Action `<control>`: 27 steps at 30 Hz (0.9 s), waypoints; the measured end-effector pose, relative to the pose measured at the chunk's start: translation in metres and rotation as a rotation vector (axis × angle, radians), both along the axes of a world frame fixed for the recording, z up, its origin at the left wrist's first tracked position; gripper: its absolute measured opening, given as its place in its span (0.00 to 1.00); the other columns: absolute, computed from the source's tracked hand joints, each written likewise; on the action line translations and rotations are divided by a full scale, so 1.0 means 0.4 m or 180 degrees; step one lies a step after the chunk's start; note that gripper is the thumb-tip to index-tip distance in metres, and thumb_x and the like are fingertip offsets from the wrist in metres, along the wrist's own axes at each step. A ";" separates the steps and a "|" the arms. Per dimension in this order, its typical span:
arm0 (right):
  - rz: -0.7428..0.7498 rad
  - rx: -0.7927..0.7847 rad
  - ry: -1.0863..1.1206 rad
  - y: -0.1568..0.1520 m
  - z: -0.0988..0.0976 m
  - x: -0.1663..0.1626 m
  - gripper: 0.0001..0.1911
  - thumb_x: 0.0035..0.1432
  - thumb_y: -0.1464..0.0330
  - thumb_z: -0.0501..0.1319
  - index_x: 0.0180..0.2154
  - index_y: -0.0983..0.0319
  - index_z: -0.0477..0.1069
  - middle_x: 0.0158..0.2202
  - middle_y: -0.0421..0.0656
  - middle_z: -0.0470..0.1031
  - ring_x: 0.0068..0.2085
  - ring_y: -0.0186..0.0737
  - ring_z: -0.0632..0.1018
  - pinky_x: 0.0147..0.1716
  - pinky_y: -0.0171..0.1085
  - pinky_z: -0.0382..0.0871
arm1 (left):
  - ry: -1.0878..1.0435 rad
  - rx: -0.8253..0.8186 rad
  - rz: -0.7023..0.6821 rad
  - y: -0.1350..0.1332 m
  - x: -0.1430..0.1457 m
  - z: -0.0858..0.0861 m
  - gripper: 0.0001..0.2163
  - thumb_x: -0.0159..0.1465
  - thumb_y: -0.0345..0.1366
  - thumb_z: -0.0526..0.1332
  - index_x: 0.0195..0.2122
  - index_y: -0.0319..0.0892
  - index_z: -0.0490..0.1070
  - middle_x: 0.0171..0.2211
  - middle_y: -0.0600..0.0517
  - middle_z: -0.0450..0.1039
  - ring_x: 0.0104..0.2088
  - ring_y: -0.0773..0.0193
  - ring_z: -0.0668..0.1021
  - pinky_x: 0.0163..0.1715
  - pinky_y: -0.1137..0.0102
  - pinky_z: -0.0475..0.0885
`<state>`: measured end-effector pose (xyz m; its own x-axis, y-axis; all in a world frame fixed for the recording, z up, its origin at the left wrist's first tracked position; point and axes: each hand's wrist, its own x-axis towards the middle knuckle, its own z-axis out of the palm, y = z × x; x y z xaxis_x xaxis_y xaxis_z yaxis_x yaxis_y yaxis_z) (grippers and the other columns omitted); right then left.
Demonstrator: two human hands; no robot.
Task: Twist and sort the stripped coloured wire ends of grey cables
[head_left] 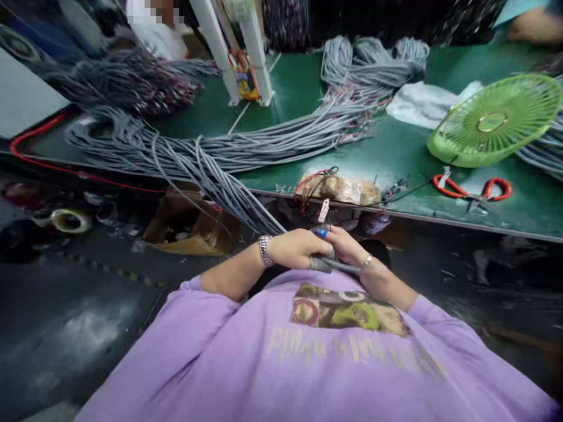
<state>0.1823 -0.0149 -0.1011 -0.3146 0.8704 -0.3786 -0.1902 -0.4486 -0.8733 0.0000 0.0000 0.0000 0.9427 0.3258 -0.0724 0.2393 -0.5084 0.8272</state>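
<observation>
Both hands meet just in front of my chest, below the edge of the green workbench point(396, 152). My left hand point(295, 248) is closed around a grey cable point(334, 265) that runs from the big bundle of grey cables point(211, 158) draped over the bench edge. A metal watch sits on that wrist. My right hand point(352, 249) pinches the cable's end, with a blue cover on one fingertip and a ring on another finger. The cable's tip is hidden between the fingers.
On the bench lie a green fan point(495, 120), red-handled pliers point(472, 190), a plastic-wrapped packet point(347, 189) with red and black wires, white plastic point(422, 102) and more cable coils point(373, 58). A cardboard box point(189, 225) sits under the bench. Another person point(153, 26) is at the far left.
</observation>
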 end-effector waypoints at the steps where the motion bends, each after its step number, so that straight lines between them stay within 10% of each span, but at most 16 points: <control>1: 0.0036 -0.0022 -0.0032 0.001 -0.001 0.004 0.23 0.42 0.52 0.73 0.30 0.62 0.69 0.18 0.32 0.61 0.18 0.24 0.56 0.18 0.31 0.42 | -0.0066 -0.0262 0.0304 -0.008 -0.007 -0.029 0.14 0.63 0.45 0.63 0.32 0.38 0.73 0.26 0.55 0.71 0.27 0.72 0.69 0.30 0.76 0.63; 10: 0.0269 -0.0212 0.0314 -0.013 0.004 0.025 0.20 0.38 0.63 0.75 0.35 0.63 0.74 0.23 0.34 0.68 0.19 0.22 0.53 0.18 0.30 0.38 | 0.0249 -0.1610 0.2437 -0.092 -0.125 -0.190 0.25 0.58 0.61 0.62 0.27 0.41 0.65 0.16 0.60 0.60 0.15 0.75 0.61 0.17 0.77 0.57; 27: -0.0709 0.0043 0.0157 -0.023 0.044 -0.021 0.23 0.41 0.58 0.75 0.28 0.61 0.65 0.20 0.35 0.69 0.16 0.21 0.55 0.15 0.27 0.41 | -0.0532 -0.1410 0.2577 -0.102 -0.064 -0.239 0.18 0.59 0.46 0.67 0.42 0.40 0.69 0.30 0.55 0.72 0.26 0.71 0.72 0.29 0.75 0.69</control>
<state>0.1738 -0.0241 -0.0837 -0.1318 0.9254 -0.3554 -0.3259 -0.3790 -0.8661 -0.0256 -0.0406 -0.0956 0.4505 0.8624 -0.2310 0.2432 0.1304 0.9612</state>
